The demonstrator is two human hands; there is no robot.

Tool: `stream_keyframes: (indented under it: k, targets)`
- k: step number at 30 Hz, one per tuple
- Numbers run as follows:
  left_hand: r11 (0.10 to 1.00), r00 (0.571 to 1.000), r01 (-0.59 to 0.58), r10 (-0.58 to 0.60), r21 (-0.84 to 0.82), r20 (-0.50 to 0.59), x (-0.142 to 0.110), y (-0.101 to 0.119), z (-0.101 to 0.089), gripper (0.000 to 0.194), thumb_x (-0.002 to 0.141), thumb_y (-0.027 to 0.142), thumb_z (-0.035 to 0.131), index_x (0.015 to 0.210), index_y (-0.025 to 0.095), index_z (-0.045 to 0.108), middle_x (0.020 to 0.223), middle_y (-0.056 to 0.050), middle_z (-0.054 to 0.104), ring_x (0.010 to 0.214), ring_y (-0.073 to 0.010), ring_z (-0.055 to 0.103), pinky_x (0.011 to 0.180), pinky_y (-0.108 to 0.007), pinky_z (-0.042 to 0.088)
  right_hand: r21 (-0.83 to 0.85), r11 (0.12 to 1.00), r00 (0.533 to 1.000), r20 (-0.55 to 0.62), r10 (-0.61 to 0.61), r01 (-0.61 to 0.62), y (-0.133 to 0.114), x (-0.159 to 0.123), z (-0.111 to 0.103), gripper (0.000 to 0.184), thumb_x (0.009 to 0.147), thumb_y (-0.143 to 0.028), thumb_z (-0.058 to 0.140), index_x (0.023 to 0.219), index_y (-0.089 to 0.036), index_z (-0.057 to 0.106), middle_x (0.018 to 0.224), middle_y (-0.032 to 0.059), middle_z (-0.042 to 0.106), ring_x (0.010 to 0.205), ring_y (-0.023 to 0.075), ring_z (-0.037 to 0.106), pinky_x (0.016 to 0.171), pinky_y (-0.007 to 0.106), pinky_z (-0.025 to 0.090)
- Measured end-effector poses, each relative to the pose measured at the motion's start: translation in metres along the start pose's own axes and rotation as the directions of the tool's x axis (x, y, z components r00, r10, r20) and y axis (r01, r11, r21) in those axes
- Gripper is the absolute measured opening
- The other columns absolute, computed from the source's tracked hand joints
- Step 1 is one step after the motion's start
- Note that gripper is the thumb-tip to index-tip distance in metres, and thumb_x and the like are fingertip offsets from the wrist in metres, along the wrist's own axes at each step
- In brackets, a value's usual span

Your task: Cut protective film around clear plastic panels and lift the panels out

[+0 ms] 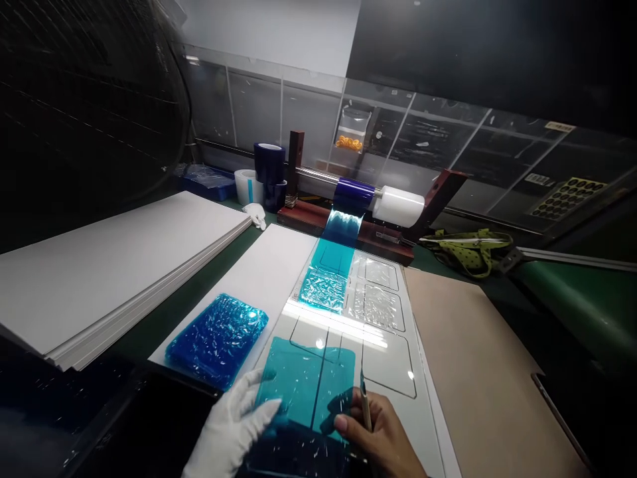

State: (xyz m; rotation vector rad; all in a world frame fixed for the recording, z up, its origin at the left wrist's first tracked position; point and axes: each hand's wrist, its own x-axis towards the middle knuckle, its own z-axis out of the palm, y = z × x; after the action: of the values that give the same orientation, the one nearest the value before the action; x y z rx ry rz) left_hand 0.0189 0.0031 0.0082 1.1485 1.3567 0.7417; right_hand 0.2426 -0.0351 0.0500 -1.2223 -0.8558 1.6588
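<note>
A translucent blue film sheet [303,382] is spread between my hands above the white marked board [393,415]. My left hand [233,421], in a white glove, grips its left edge between thumb and fingers. My bare right hand [381,431] pinches the right edge of that sheet. A slim craft knife [365,398] is also held in it, its pointed blade upward. The far part of the board carries a strip of blue film [331,259] coming off a blue film roll [354,192]. Left of my gloved hand lies a stack of blue film pieces [219,340].
A stand with a dark red wooden base [343,229] bears the blue roll and a white roll [399,206]. White sheets [124,265] are stacked at left; brown board [462,352] lies at right. Clear film pieces [377,305] rest on the marked board. A green dotted pouch [468,251] sits behind.
</note>
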Motion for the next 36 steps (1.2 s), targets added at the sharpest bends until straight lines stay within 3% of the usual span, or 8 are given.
stream_keyframes:
  k: [2, 6, 11, 17, 23, 29, 33, 36]
  targets:
    - [0.982, 0.993, 0.07, -0.086, -0.177, -0.08, 0.007, 0.017, -0.014, 0.068, 0.067, 0.058, 0.068, 0.119, 0.017, 0.055, 0.108, -0.012, 0.07, 0.095, -0.0282, 0.068, 0.083, -0.038, 0.058, -0.074, 0.997, 0.998, -0.061, -0.024, 0.02, -0.004, 0.0, -0.001, 0.048, 0.064, -0.054, 0.076, 0.094, -0.016, 0.067, 0.08, 0.0055, 0.066, 0.061, 0.0124, 0.049, 0.06, 0.025, 0.041]
    - [0.977, 0.93, -0.053, -0.026, -0.204, -0.366, 0.022, 0.05, -0.059, 0.055, 0.063, 0.048, 0.077, 0.108, 0.021, 0.061, 0.1, -0.003, 0.072, 0.09, -0.019, 0.069, 0.086, -0.03, 0.056, -0.211, 0.976, 0.963, -0.245, -0.11, 0.058, -0.003, 0.003, -0.012, 0.054, 0.072, -0.059, 0.067, 0.11, -0.021, 0.062, 0.102, 0.0105, 0.066, 0.061, 0.0143, 0.049, 0.054, 0.026, 0.043]
    - [0.981, 0.934, -0.1, 0.036, -0.164, -0.355, 0.041, 0.068, -0.103, 0.041, 0.073, 0.042, 0.071, 0.108, 0.022, 0.064, 0.097, -0.003, 0.073, 0.08, -0.0147, 0.069, 0.071, -0.023, 0.059, -0.29, 0.956, 0.937, -0.324, -0.13, 0.033, 0.002, 0.005, -0.033, 0.049, 0.074, -0.06, 0.064, 0.107, -0.024, 0.061, 0.087, 0.0055, 0.061, 0.064, 0.0173, 0.053, 0.051, 0.027, 0.045]
    - [0.988, 0.949, -0.094, 0.05, -0.126, -0.31, 0.057, 0.058, -0.109, 0.044, 0.075, 0.042, 0.069, 0.112, 0.019, 0.062, 0.097, -0.005, 0.073, 0.085, -0.0179, 0.07, 0.079, -0.03, 0.058, -0.407, 0.913, 0.917, -0.349, -0.191, 0.035, 0.003, 0.005, -0.039, 0.056, 0.077, -0.059, 0.061, 0.121, -0.023, 0.056, 0.063, -0.0026, 0.049, 0.059, 0.0162, 0.049, 0.055, 0.027, 0.047]
    - [0.992, 0.948, -0.089, 0.111, 0.086, -0.299, 0.067, 0.051, -0.11, 0.051, 0.076, 0.051, 0.063, 0.113, 0.016, 0.063, 0.104, -0.009, 0.071, 0.097, -0.0257, 0.066, 0.089, -0.042, 0.054, -0.506, 0.862, 0.898, -0.388, -0.205, -0.022, 0.007, 0.008, -0.055, 0.058, 0.077, -0.06, 0.059, 0.122, -0.023, 0.059, 0.077, 0.0025, 0.058, 0.061, 0.017, 0.053, 0.053, 0.028, 0.049]
    - [0.794, 0.79, -0.055, 0.405, 0.605, -0.459, 0.064, 0.071, -0.103, 0.071, 0.078, 0.056, 0.059, 0.134, 0.015, 0.046, 0.152, -0.016, 0.026, 0.139, -0.0468, 0.008, 0.109, -0.067, 0.005, -0.766, 0.642, 0.85, -0.357, -0.387, -0.029, 0.001, 0.032, -0.073, 0.042, 0.084, -0.05, 0.051, 0.112, -0.022, 0.062, 0.107, 0.0096, 0.064, 0.093, 0.0262, 0.062, 0.064, 0.032, 0.052]
    - [0.339, 0.753, -0.238, 0.656, 0.91, -0.048, 0.092, 0.084, -0.062, 0.064, 0.088, 0.053, 0.045, 0.139, 0.015, 0.038, 0.151, -0.016, 0.028, 0.141, -0.0372, 0.014, 0.111, -0.058, 0.017, -0.904, 0.413, 0.823, -0.315, -0.473, -0.109, -0.013, 0.065, -0.072, 0.021, 0.086, -0.03, 0.046, 0.092, -0.02, 0.062, 0.093, 0.007, 0.066, 0.087, 0.0236, 0.062, 0.075, 0.034, 0.047]
    - [0.206, 0.727, -0.527, 0.612, 0.825, 0.311, 0.132, 0.086, -0.01, 0.074, 0.085, 0.06, 0.045, 0.145, 0.021, 0.026, 0.154, -0.012, 0.023, 0.142, -0.0313, 0.014, 0.114, -0.05, 0.02, -0.919, 0.363, 0.815, -0.325, -0.479, -0.152, -0.02, 0.088, -0.068, 0.016, 0.082, -0.018, 0.047, 0.084, -0.019, 0.063, 0.087, 0.0075, 0.065, 0.084, 0.0238, 0.061, 0.071, 0.032, 0.043]
